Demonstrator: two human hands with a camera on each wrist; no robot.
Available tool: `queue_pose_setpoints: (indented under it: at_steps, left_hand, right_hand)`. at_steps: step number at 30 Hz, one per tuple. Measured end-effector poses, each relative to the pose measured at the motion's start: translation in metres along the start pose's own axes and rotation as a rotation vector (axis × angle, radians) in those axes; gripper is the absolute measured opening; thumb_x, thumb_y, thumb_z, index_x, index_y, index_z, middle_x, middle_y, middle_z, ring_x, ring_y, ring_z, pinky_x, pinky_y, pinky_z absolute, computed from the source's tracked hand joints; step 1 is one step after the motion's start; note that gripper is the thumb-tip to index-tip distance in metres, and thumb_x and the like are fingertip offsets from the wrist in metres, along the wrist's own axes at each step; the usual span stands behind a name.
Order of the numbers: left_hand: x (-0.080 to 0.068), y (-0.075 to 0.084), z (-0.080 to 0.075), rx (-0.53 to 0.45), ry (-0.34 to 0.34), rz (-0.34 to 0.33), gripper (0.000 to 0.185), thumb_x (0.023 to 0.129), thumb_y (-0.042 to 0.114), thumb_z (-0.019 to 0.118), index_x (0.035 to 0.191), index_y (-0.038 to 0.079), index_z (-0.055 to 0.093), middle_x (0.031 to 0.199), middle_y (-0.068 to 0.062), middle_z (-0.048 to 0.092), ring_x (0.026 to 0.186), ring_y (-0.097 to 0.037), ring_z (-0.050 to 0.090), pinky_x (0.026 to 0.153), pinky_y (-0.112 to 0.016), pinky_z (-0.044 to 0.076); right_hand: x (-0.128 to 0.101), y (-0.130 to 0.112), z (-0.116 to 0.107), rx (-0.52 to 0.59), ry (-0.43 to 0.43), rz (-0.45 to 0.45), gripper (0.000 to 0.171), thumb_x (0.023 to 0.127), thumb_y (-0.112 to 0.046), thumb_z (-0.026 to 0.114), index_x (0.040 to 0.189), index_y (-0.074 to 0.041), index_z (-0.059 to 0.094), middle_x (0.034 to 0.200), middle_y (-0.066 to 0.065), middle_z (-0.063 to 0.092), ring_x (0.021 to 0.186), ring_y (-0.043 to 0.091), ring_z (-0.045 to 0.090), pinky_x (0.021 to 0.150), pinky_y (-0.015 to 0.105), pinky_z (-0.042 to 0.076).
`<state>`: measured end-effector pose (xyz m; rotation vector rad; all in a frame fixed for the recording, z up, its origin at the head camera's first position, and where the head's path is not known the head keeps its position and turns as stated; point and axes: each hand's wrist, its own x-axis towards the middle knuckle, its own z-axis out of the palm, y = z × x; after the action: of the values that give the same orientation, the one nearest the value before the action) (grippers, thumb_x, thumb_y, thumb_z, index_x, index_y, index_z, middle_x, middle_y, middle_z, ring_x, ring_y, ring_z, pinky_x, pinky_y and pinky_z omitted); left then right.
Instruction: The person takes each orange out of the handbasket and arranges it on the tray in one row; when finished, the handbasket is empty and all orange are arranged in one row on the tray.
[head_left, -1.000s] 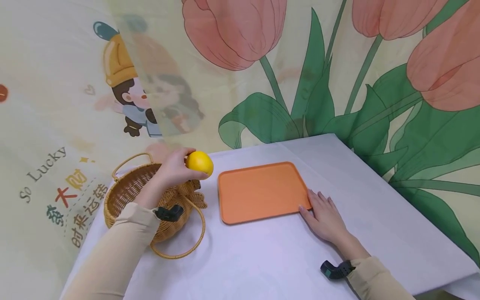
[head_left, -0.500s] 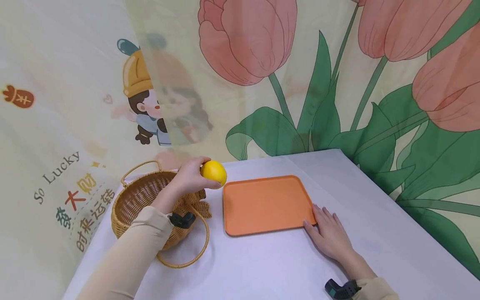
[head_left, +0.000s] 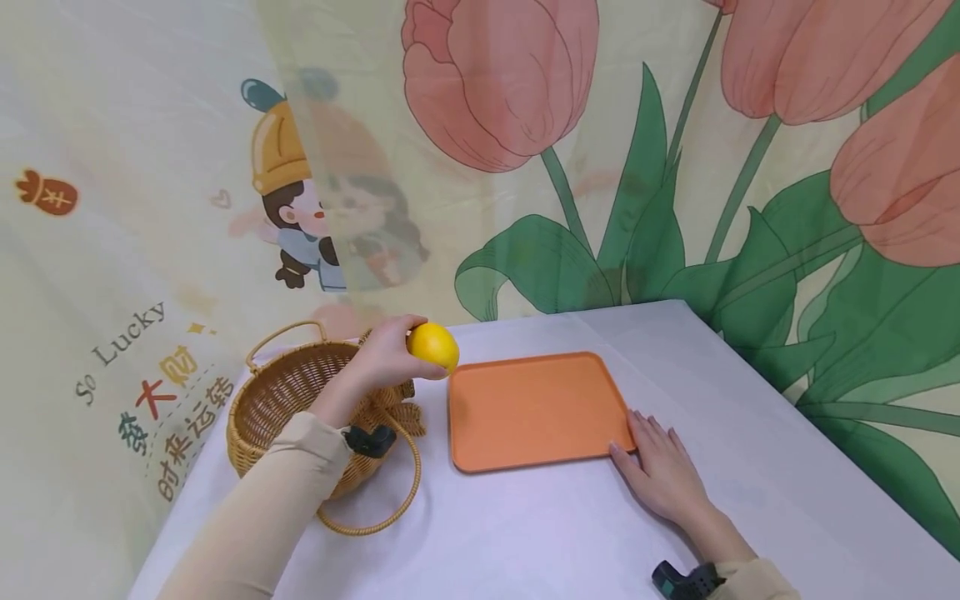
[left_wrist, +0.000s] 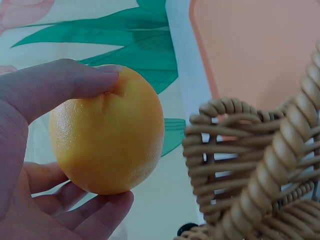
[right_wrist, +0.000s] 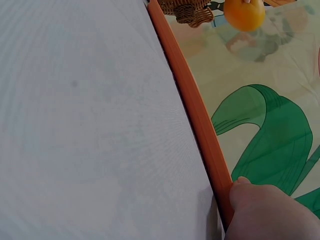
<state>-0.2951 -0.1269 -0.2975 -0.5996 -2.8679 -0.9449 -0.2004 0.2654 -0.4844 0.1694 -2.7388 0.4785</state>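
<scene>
My left hand point(head_left: 392, 358) holds a round yellow-orange fruit point(head_left: 433, 348) in the air, between the wicker basket point(head_left: 258, 417) and the orange tray point(head_left: 536, 412). In the left wrist view the thumb presses beside a dimple on the fruit point(left_wrist: 112, 135), and the fingers support it from the other side. My right hand point(head_left: 666, 471) rests at the tray's near right corner, its fingers extended along the right side. The thumb touches the tray's front rim point(right_wrist: 192, 107) in the right wrist view; the other fingers are hidden there. Nothing lies on the tray.
The basket has two looped handles, one hanging down over its near side onto the white tablecloth point(head_left: 525, 533). Part of its inside is hidden behind my left arm. A printed curtain with tulips point(head_left: 502, 83) hangs right behind the table.
The head view has shifted, moving the whole scene down and right. My left hand, still holding the fruit, has come slightly closer to the tray. The right hand stays at the tray corner.
</scene>
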Motion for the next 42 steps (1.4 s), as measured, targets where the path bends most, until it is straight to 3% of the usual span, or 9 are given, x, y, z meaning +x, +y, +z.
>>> queue_pose_setpoints:
  at_steps: [26,42]
  left_hand:
    - [0.027,0.035,0.064,0.029,-0.048,0.087,0.083,0.062,0.036,0.082,0.131,0.006,0.048,0.122,-0.006,0.051,0.105,-0.022,0.047,0.085,-0.037,0.042]
    - [0.037,0.038,0.092,-0.022,-0.035,0.080,0.083,0.062,0.037,0.082,0.132,0.007,0.047,0.124,-0.004,0.050,0.106,-0.020,0.046,0.085,-0.035,0.042]
  right_hand:
    - [-0.007,-0.002,0.003,0.000,-0.028,0.038,0.080,0.091,-0.058,0.041,0.143,0.001,0.029,0.142,0.020,0.036,0.131,0.041,0.025,0.104,0.058,0.012]
    - [-0.001,-0.003,0.000,0.002,-0.031,0.041,0.081,0.090,-0.058,0.041,0.143,0.002,0.029,0.142,0.020,0.036,0.131,0.041,0.025,0.104,0.057,0.011]
